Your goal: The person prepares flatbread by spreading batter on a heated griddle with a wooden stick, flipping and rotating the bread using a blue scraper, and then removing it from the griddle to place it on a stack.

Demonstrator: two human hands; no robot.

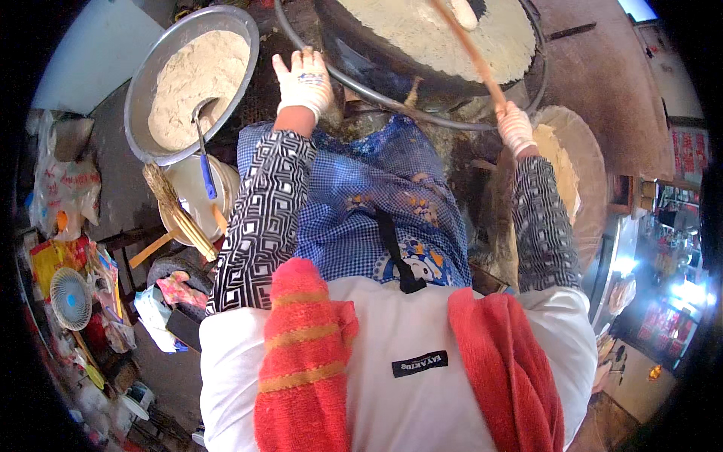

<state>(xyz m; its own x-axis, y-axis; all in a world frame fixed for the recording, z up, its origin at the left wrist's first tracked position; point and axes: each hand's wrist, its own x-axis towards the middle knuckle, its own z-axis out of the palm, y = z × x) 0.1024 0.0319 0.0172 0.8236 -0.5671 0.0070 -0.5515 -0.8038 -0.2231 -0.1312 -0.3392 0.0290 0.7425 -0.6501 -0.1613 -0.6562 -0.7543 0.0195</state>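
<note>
My right hand (514, 128), in a whitish glove, is closed round the lower end of a long wooden stick (468, 47). The stick slants up and left over a big round griddle (508, 38) coated with pale batter. Its far end is out of view. A pale rounded lump (463, 13) lies on the batter beside the stick. My left hand (305, 83), also gloved, is open with fingers stretched toward the metal ring (354, 85) round the griddle; whether it touches the ring I cannot tell. Left of it a metal basin (139, 113) holds thick pale batter and a blue-handled ladle (206, 172).
A white bucket (230, 179) with a straw brush (177, 211) across it stands below the basin. At right is a round tray (595, 158) with flat pale sheets, partly under a cover. A small fan (71, 299) and plastic bags (71, 181) are at far left.
</note>
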